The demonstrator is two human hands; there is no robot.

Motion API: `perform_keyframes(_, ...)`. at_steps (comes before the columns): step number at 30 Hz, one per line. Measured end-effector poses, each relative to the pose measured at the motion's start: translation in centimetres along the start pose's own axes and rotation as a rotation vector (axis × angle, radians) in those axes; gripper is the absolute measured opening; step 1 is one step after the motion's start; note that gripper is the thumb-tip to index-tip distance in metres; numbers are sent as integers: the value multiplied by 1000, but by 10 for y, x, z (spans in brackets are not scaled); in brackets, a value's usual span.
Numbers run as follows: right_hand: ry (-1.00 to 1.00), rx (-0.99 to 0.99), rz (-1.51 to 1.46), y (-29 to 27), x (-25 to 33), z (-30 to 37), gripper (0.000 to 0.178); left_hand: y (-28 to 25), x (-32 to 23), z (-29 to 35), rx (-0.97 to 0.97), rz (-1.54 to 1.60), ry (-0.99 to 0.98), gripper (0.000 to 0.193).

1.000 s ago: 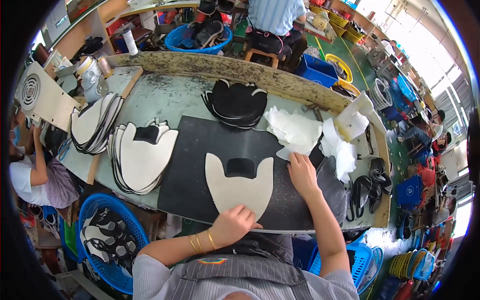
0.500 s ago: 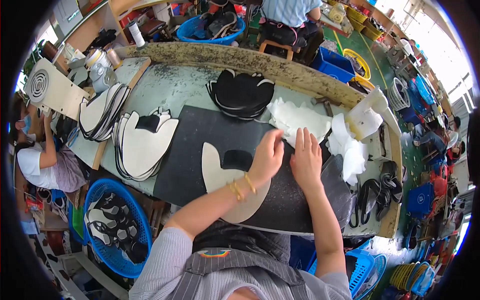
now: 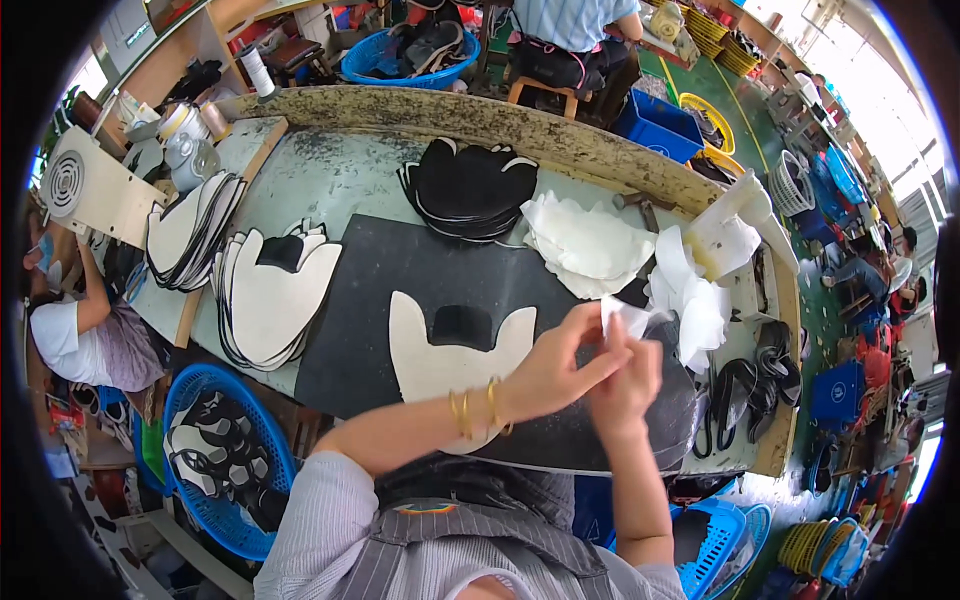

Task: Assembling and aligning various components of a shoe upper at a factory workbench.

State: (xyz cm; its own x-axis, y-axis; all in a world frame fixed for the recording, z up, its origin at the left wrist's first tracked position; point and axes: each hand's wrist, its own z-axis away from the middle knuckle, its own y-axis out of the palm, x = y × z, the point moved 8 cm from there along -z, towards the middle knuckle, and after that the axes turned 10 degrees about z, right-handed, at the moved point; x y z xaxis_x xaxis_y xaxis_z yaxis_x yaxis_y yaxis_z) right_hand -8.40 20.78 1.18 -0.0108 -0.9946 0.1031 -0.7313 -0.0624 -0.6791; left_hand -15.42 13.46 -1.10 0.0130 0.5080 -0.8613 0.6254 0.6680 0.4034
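Observation:
My left hand, with gold bangles at its wrist, meets my right hand over the right part of a black work mat. Between their closed fingertips is a small white thin sheet, its lower part hidden by the fingers. A cream U-shaped shoe-upper piece with a black patch lies flat on the mat, partly under my left forearm. Just beyond my hands sits a pile of white thin sheets, and more crumpled white sheets lie to its right.
Black upper pieces are stacked at the bench's back. Cream stacks stand left, near a beige machine. A hammer rests by the raised back edge. Black straps lie right. A blue basket stands below left.
Both hands have drawn back toward me from the white pile and come together, now with a small white sheet between the fingers. My left forearm uncovers more of the cream piece.

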Motion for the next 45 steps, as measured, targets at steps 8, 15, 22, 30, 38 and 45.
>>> perform_keyframes(8, 48, 18, -417, -27, 69, -1, 41, -54, -23, 81, -287, 345, -347, 18)
perform_keyframes(15, -162, -3, -293, -45, 114, -10, 28, -61, -63, 103, -275, 20, -199, 20)
perform_keyframes(22, -219, -1, -332, -56, 118, -2, 32, -58, -68, 115, -245, -141, -145, 18)
perform_keyframes(30, -204, 23, -202, -59, 114, -4, 28, -56, -54, 121, -213, -31, -289, 19)
perform_keyframes(38, 229, 196, -790, -48, 94, 13, 13, -32, -53, 121, -212, 517, -273, 9)
perform_keyframes(45, 680, 265, -852, -25, 83, 42, 4, -32, -82, 132, -257, -428, 191, 16)
